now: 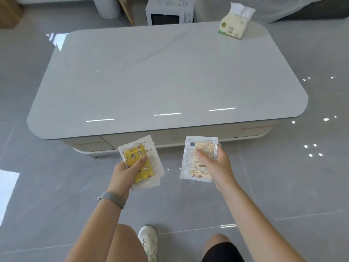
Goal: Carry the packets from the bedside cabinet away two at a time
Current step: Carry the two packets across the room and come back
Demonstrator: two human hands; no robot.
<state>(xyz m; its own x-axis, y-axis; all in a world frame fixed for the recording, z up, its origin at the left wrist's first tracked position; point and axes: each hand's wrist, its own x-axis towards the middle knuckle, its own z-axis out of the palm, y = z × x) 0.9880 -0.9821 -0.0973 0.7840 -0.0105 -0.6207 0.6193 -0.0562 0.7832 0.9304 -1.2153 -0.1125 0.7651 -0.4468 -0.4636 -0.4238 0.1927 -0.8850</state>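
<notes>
My left hand [125, 172] grips a clear packet with a yellow patterned pad [140, 161] inside, thumb on top; a second clear edge shows beneath it, so it may be a pair. My right hand [220, 163] holds a white hand-warmer packet [196, 167], printed back side up, thumb pressed on its face. Both packets hang in the air just short of the near edge of a low grey-white table [151, 82]. The bedside cabinet is not in sight.
A tissue pack [235, 23] stands at the table's far right corner. Behind the table sit a white appliance [170, 13] and a pale cylinder bin [108, 6]. Glossy grey floor tiles surround the table. My shoe [148, 241] is below.
</notes>
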